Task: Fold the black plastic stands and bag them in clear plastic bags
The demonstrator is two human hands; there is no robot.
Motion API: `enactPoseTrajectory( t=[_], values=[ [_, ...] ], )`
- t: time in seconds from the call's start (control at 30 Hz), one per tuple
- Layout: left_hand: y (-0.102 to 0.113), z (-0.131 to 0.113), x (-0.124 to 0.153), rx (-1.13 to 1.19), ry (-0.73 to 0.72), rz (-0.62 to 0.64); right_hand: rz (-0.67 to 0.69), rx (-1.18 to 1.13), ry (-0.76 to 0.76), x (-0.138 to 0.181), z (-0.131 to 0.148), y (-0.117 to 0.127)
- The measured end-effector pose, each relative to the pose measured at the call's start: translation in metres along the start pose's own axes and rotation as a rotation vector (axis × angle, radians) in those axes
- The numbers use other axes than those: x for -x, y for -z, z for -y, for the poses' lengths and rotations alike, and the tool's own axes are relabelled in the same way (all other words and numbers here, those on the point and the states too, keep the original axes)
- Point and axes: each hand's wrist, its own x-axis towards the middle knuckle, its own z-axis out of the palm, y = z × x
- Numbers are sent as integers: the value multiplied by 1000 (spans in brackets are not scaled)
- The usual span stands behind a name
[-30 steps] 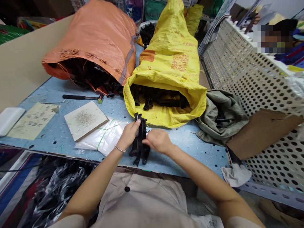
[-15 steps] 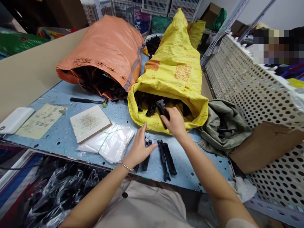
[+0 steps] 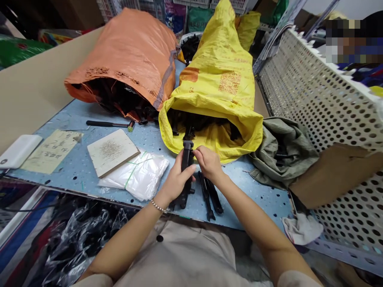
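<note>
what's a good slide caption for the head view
Left hand holding a black part, right hand at its upper end, before an open yellow sack.

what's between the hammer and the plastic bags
In the head view, a pale square board lies between the hammer and the plastic bags, partly covering the bags.

This looks like a small assembly or packing workshop: a speckled blue workbench carries big orange and yellow woven sacks, both open at the mouth on heaps of black parts. A hammer, a tied bundle of clear plastic bags and a handwritten note lie nearby, with a perforated panel alongside and plastic crates behind.
</note>
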Motion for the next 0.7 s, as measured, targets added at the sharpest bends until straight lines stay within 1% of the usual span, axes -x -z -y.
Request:
enactPoseTrajectory(
  t=[0.03,0.07,0.1,0.13,0.2,0.23,0.3,0.33,0.4,0.47,0.5,0.53,0.57,0.6,0.67,0.7],
  values=[
    [3,0,-3,0,-1,-33,36,-36,-25,4,4,-1],
    [6,0,-6,13,2,-66,72,-55,-14,10,8,-2],
    [9,-1,-8,35,7,-97,102,-48,38,19,13,-2],
    [11,-2,-11,59,14,-121,120,-19,123,28,19,-4],
    [13,-4,-15,94,26,-134,111,75,297,46,30,-9],
    [14,-4,-16,98,34,-128,99,119,351,54,34,-11],
    [18,-3,-17,63,47,-112,102,178,378,63,41,-16],
    [23,-2,-17,14,40,-123,137,188,376,62,43,-18],
    [37,3,-15,-177,-9,-198,268,169,364,52,42,-18],
    [54,8,-9,-512,-25,-288,384,126,274,29,35,-16],
    [61,11,-6,-707,5,-312,400,117,178,13,29,-17],
    [65,16,-2,-886,56,-308,386,124,50,-4,22,-18],
    [66,21,2,-1028,115,-276,345,147,-101,-23,15,-21],
    [65,26,5,-1117,162,-225,294,179,-248,-42,7,-24],
    [55,40,11,-1157,191,-106,241,198,-492,-76,-9,-34],
    [49,47,12,-1145,183,-59,242,177,-574,-90,-16,-38]
  ],
)
